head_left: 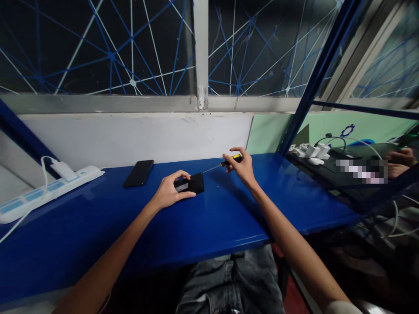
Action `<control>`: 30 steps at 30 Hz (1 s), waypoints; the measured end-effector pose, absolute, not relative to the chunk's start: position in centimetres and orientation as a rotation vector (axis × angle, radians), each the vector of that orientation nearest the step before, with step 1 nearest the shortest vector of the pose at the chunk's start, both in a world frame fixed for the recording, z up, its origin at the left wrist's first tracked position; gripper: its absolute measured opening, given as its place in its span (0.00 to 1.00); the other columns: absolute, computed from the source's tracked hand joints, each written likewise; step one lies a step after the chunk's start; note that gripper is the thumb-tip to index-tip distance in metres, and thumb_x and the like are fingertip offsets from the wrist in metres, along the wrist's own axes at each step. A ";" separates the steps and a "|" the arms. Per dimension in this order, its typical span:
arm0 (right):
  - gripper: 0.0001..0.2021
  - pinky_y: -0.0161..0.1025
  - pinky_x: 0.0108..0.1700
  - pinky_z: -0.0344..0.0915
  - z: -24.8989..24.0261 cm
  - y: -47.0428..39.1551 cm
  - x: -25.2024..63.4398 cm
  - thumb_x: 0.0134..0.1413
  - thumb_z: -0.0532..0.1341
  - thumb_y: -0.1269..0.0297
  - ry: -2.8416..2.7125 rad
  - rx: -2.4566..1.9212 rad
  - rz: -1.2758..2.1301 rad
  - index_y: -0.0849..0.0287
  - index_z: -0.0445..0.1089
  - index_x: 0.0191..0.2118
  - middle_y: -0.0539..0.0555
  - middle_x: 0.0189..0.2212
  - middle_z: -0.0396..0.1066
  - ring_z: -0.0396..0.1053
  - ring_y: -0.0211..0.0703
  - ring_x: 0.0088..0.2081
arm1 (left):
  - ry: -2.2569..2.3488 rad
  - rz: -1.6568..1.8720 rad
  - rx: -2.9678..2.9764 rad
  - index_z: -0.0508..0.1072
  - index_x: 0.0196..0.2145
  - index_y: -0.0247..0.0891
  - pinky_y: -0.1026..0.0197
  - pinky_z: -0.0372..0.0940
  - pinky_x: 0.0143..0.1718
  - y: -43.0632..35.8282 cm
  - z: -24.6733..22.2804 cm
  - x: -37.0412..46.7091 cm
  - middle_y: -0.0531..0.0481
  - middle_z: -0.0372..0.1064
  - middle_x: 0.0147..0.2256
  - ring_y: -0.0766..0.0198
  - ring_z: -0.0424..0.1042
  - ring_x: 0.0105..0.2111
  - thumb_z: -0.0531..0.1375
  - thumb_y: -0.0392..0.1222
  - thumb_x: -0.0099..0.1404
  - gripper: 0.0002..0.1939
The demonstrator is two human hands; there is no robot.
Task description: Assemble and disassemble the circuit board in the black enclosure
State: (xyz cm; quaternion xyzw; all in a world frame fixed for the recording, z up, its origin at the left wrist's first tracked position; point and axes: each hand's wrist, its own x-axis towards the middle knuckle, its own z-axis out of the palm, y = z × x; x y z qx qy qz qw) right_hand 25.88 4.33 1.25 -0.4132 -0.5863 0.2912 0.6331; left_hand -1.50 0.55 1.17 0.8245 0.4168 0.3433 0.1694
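Dark grey jeans point(232, 279) on my lap sit nearest, just below the front edge of the blue table point(183, 231). From that edge the surface runs back to the pale wall point(170, 137) and rightward to a blue frame post point(299, 115). Leftward, a black phone point(138, 173) lies near the wall, a white power strip point(93, 175) farther out. The black case point(198, 183) is on the table between my hands, a tiny bit point(218, 187) just to its right. Both forearms reach forward and inward. My left hand point(168, 190) grips the case, thumb along its near side. My right hand point(242, 165), raised, pinches the screwdriver point(235, 157), one finger lifted; its shaft slants down to the case's far right corner. Whether the tip touches, I cannot tell.
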 end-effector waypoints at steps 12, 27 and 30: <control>0.21 0.39 0.24 0.72 0.8 5.4 28.2 0.40 0.71 0.57 -1.525 -0.902 1.180 0.59 0.62 0.35 0.48 0.20 0.72 0.74 0.44 0.23 | 1.213 0.839 2.422 0.68 0.37 0.41 0.53 0.62 0.44 1.2 -0.5 -1.5 0.49 0.70 0.40 0.55 0.70 0.40 0.68 0.52 0.51 0.20; 0.20 0.29 0.16 0.52 -2.8 6.6 31.4 0.47 0.67 0.51 -1.828 -1.075 1.326 0.58 0.62 0.39 0.41 0.14 0.62 0.58 0.33 0.14 | 1.302 0.563 2.521 0.63 0.59 0.50 0.47 0.60 0.48 0.7 -1.1 -1.2 0.44 0.65 0.52 0.48 0.67 0.48 0.64 0.57 0.56 0.35; 0.19 0.30 0.18 0.52 -3.1 6.9 31.4 0.47 0.66 0.49 -1.900 -1.092 1.217 0.61 0.66 0.34 0.44 0.17 0.63 0.58 0.32 0.16 | 1.331 0.523 2.589 0.64 0.60 0.47 0.47 0.59 0.49 0.8 -1.5 -0.7 0.43 0.66 0.50 0.47 0.66 0.48 0.61 0.64 0.57 0.37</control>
